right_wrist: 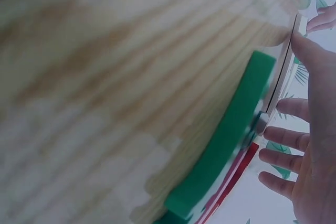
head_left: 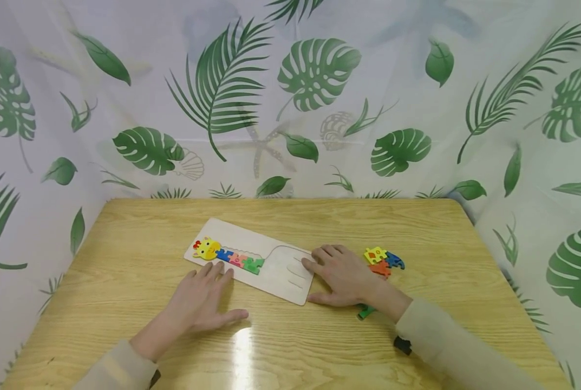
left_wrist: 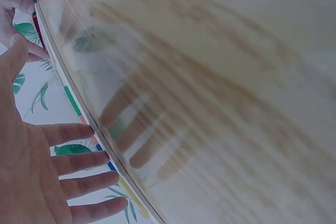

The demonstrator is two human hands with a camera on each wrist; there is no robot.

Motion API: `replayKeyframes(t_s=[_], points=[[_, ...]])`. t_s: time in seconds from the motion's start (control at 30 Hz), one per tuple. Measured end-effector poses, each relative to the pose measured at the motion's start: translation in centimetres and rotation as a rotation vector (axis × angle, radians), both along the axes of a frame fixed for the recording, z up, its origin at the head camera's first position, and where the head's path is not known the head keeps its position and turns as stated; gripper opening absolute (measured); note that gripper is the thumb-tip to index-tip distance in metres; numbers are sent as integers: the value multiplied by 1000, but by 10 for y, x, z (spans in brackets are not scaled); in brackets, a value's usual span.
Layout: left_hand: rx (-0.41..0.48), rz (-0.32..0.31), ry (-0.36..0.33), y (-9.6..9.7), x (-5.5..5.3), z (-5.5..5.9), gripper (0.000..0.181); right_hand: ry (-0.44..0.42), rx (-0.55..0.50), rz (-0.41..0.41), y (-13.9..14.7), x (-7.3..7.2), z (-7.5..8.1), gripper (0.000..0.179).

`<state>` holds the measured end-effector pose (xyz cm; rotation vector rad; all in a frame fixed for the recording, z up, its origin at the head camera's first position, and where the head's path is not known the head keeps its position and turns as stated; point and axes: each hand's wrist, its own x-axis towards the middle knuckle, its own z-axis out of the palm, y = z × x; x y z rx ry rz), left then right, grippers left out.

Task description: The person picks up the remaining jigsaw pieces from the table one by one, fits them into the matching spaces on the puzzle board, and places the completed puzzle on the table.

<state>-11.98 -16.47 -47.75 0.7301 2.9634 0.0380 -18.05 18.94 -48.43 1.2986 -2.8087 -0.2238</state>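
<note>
A pale wooden puzzle board [head_left: 282, 281] lies slanted on the table, its left end farther back. A yellow giraffe head [head_left: 207, 249] sits in its left part, followed by blue, pink and green neck pieces [head_left: 253, 265]. The outlined body and legs at the right show bare wood. My left hand [head_left: 200, 300] has its fingers spread, fingertips at the board's near edge below the head and neck. At the board's right end, my right hand [head_left: 344, 275] touches the edge with extended fingers, thumb by the near corner. Neither hand grips a piece.
Yellow, blue and orange-red loose pieces [head_left: 380, 268] lie just beyond my right hand. A green piece [head_left: 366, 312] shows partly under my right wrist, and looms large as a green block [right_wrist: 226, 140] in the right wrist view. A leaf-patterned cloth [head_left: 290, 97] hangs behind the wooden table [head_left: 139, 244].
</note>
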Motion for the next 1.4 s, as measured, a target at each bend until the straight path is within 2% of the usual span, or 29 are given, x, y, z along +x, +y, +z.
replayKeyframes(t_s=[0.23,0.57,0.83,0.97,1.4], points=[[-12,42,-36,3,-5,2,107,47,-11,-15,-1,4,-3,75],[-12,61,4,5,-8,1,108,50,-48,-55,-5,11,-2,72],[-23,131,26,8,-12,2,102,47,-41,-85,-6,15,-3,73],[-31,143,34,9,-14,3,100,37,-46,-100,-6,18,-4,73],[-41,161,31,14,-22,3,98,44,-71,-85,-7,26,-2,63]])
